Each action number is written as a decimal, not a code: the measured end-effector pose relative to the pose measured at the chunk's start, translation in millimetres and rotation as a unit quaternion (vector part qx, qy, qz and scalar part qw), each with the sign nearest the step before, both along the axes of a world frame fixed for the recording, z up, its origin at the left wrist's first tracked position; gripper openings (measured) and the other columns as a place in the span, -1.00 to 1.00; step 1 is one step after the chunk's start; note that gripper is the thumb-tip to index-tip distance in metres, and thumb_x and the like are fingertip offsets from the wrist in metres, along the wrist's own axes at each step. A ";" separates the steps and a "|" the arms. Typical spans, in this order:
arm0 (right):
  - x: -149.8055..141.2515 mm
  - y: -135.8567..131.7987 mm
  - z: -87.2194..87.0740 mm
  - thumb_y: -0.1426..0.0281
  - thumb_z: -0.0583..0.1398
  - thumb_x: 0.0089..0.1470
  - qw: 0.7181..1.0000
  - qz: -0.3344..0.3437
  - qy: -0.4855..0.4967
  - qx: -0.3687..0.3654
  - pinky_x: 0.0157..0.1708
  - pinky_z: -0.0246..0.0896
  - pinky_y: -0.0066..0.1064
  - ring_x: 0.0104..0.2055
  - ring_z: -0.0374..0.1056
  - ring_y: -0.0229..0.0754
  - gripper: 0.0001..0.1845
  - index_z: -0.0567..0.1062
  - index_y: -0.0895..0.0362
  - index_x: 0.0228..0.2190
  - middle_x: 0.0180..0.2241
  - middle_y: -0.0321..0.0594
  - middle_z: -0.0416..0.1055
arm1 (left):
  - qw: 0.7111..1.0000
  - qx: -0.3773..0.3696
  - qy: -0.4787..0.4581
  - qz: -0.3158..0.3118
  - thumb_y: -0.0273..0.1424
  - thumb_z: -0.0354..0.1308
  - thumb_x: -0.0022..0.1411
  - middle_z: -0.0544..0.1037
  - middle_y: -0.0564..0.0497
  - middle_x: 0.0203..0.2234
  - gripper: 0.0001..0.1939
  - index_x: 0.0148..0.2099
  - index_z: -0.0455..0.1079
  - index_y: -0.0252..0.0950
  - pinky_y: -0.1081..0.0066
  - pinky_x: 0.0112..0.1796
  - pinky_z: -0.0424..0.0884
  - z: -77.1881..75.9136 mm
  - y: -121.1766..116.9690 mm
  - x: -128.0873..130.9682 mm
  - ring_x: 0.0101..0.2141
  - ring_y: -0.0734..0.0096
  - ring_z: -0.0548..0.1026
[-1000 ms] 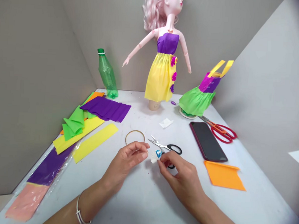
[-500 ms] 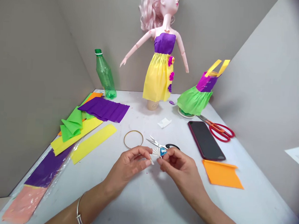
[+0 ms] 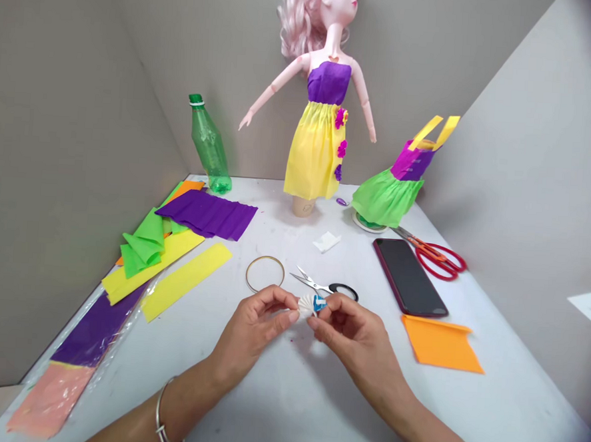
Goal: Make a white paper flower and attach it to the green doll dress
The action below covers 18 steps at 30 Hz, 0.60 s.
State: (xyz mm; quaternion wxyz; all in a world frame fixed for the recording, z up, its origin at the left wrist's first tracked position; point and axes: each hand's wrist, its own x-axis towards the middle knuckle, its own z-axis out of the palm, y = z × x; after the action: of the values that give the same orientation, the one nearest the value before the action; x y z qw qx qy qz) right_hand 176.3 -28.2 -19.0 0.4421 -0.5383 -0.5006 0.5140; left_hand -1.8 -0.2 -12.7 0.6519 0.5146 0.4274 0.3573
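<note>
Between my two hands is a small pleated white paper piece [image 3: 306, 305] with a blue-and-white printed part [image 3: 319, 304] at its right end. My left hand [image 3: 256, 325] pinches its left edge between thumb and forefinger. The blue end is pinched by the fingertips of my right hand [image 3: 356, 331]. Just beyond my fingers lie small black-handled scissors [image 3: 324, 287], blades spread, pointing left. A thin gold bangle [image 3: 247, 271] rests on the table past my left hand. What the blue part is exactly, I cannot make out.
A doll [image 3: 328, 83] in a purple and yellow paper dress stands at the back. Left are a green bottle [image 3: 207, 142] and crepe paper sheets [image 3: 208, 214]. Right are a paper dress [image 3: 390, 190], red-handled scissors [image 3: 441, 258], a phone [image 3: 409, 277] and orange paper [image 3: 443, 345].
The pleated white piece has turned a little between my fingers, and the white strip by my left thumb no longer sticks out downward. Both hands stay nearly in place.
</note>
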 end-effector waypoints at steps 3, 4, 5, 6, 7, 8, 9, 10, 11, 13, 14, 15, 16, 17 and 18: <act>0.1 -0.2 0.1 0.30 0.29 0.04 1.000 -0.002 -0.004 0.002 -0.45 0.10 -0.45 -0.46 0.17 -0.29 -0.75 0.34 0.11 -0.50 -0.52 -0.38 0.26 | 1.000 0.008 0.020 0.003 -0.27 0.24 0.18 0.47 0.06 -0.32 -0.83 -0.29 0.39 -0.25 0.44 -0.18 0.29 -0.9 -0.7 0.3 -0.25 0.38 0.42; 0.3 -0.5 0.1 0.30 0.29 0.04 1.000 -0.001 -0.006 0.001 -0.45 0.10 -0.45 -0.46 0.17 -0.29 -0.75 0.34 0.11 -0.50 -0.52 -0.38 0.25 | 1.000 0.010 0.024 0.004 -0.27 0.24 0.18 0.47 0.05 -0.33 -0.83 -0.29 0.39 -0.25 0.44 -0.18 0.30 -1.3 -1.2 0.2 -0.25 0.38 0.42; 0.5 -0.9 0.1 0.30 0.29 0.04 1.000 -0.001 -0.007 0.000 -0.45 0.10 -0.45 -0.46 0.17 -0.28 -0.75 0.34 0.11 -0.49 -0.52 -0.37 0.25 | 1.000 0.013 0.028 0.006 -0.26 0.23 0.19 0.47 0.05 -0.33 -0.83 -0.28 0.39 -0.25 0.43 -0.18 0.30 -1.7 -1.7 0.2 -0.25 0.37 0.42; 0.7 -1.2 0.1 0.29 0.29 0.04 1.000 -0.001 -0.008 0.000 -0.45 0.10 -0.45 -0.46 0.17 -0.28 -0.75 0.34 0.10 -0.49 -0.52 -0.37 0.25 | 0.999 0.015 0.031 0.008 -0.26 0.22 0.20 0.47 0.04 -0.32 -0.83 -0.28 0.38 -0.25 0.43 -0.18 0.30 -2.1 -2.2 0.1 -0.24 0.37 0.42; 0.8 -1.5 0.3 0.29 0.29 0.04 1.000 0.000 -0.009 0.000 -0.45 0.10 -0.44 -0.46 0.17 -0.27 -0.76 0.34 0.10 -0.49 -0.53 -0.37 0.26 | 0.999 0.017 0.034 0.010 -0.26 0.22 0.20 0.47 0.04 -0.32 -0.83 -0.28 0.38 -0.25 0.43 -0.18 0.30 -2.4 -2.8 -0.1 -0.24 0.36 0.42; 0.9 -1.8 0.4 0.29 0.29 0.04 1.000 0.001 -0.011 0.000 -0.45 0.10 -0.44 -0.46 0.18 -0.27 -0.76 0.34 0.10 -0.49 -0.52 -0.37 0.26 | 0.999 0.019 0.037 0.011 -0.25 0.21 0.21 0.47 0.04 -0.32 -0.83 -0.28 0.38 -0.25 0.43 -0.18 0.30 -2.7 -3.3 -0.3 -0.24 0.36 0.42; 0.9 -1.9 0.6 0.29 0.29 0.04 1.000 0.001 -0.012 0.002 -0.45 0.11 -0.44 -0.46 0.18 -0.27 -0.76 0.34 0.10 -0.49 -0.52 -0.37 0.26 | 0.999 0.022 0.040 0.013 -0.25 0.21 0.21 0.47 0.04 -0.31 -0.83 -0.27 0.38 -0.25 0.43 -0.19 0.30 -2.8 -3.6 -0.6 -0.24 0.35 0.42; 0.8 -2.0 0.8 0.29 0.29 0.04 1.000 0.002 -0.014 0.004 -0.44 0.11 -0.44 -0.46 0.19 -0.27 -0.76 0.34 0.10 -0.49 -0.52 -0.36 0.26 | 0.999 0.027 0.043 0.015 -0.25 0.20 0.21 0.47 0.04 -0.31 -0.82 -0.27 0.37 -0.25 0.43 -0.19 0.30 -2.9 -3.8 -0.8 -0.24 0.35 0.42; 0.6 -2.0 0.9 0.28 0.29 0.04 1.000 0.003 -0.015 0.005 -0.44 0.11 -0.44 -0.46 0.19 -0.26 -0.76 0.34 0.10 -0.49 -0.51 -0.36 0.27 | 0.998 0.032 0.046 0.016 -0.24 0.20 0.22 0.47 0.04 -0.32 -0.82 -0.27 0.37 -0.25 0.43 -0.19 0.30 -2.9 -3.9 -0.9 -0.24 0.35 0.42; 0.3 -1.9 0.8 0.29 0.29 0.04 1.000 0.006 -0.016 0.005 -0.44 0.11 -0.45 -0.46 0.19 -0.26 -0.76 0.34 0.09 -0.49 -0.51 -0.36 0.27 | 0.997 0.045 0.052 0.019 -0.24 0.19 0.22 0.47 0.04 -0.33 -0.82 -0.27 0.37 -0.24 0.44 -0.20 0.29 -3.0 -3.4 -1.0 -0.24 0.35 0.42; 0.2 -1.8 0.6 0.29 0.29 0.04 1.000 0.007 -0.016 0.004 -0.44 0.11 -0.45 -0.46 0.19 -0.26 -0.76 0.34 0.09 -0.49 -0.52 -0.36 0.27 | 0.997 0.051 0.054 0.019 -0.24 0.19 0.23 0.46 0.05 -0.34 -0.82 -0.28 0.37 -0.24 0.44 -0.20 0.29 -3.0 -3.1 -0.9 -0.25 0.36 0.42; 0.2 -1.7 0.3 0.30 0.29 0.04 1.000 0.009 -0.016 0.004 -0.44 0.10 -0.45 -0.46 0.19 -0.27 -0.76 0.34 0.09 -0.49 -0.52 -0.36 0.27 | 0.997 0.057 0.056 0.019 -0.24 0.18 0.24 0.46 0.06 -0.36 -0.83 -0.28 0.37 -0.24 0.45 -0.20 0.29 -3.0 -2.8 -0.8 -0.25 0.37 0.42; 0.2 -1.6 -0.1 0.30 0.29 0.04 1.000 0.010 -0.016 0.003 -0.44 0.10 -0.45 -0.46 0.19 -0.27 -0.77 0.34 0.09 -0.49 -0.52 -0.36 0.27 | 0.996 0.061 0.056 0.019 -0.25 0.18 0.24 0.46 0.06 -0.36 -0.83 -0.28 0.37 -0.24 0.45 -0.20 0.29 -3.0 -2.6 -0.7 -0.26 0.37 0.41; 0.3 -1.6 -0.6 0.31 0.29 0.04 1.000 0.011 -0.016 0.002 -0.44 0.10 -0.46 -0.46 0.19 -0.27 -0.77 0.34 0.09 -0.49 -0.52 -0.36 0.27 | 0.996 0.064 0.056 0.019 -0.25 0.18 0.25 0.46 0.06 -0.37 -0.83 -0.28 0.36 -0.24 0.45 -0.20 0.28 -2.9 -2.5 -0.6 -0.26 0.38 0.41; 0.4 -1.6 -1.1 0.31 0.29 0.04 1.000 0.012 -0.017 0.001 -0.44 0.10 -0.46 -0.46 0.20 -0.27 -0.77 0.34 0.09 -0.48 -0.51 -0.36 0.28 | 0.996 0.066 0.056 0.018 -0.25 0.17 0.25 0.45 0.07 -0.37 -0.83 -0.28 0.36 -0.24 0.46 -0.20 0.28 -2.9 -2.7 -0.6 -0.27 0.39 0.41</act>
State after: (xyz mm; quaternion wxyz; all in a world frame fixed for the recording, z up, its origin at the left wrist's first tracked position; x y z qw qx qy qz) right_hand 176.7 -29.8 -20.0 0.4278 -0.5408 -0.5150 0.5093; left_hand -2.4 -2.9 -15.6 0.5853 0.5677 0.4478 0.3670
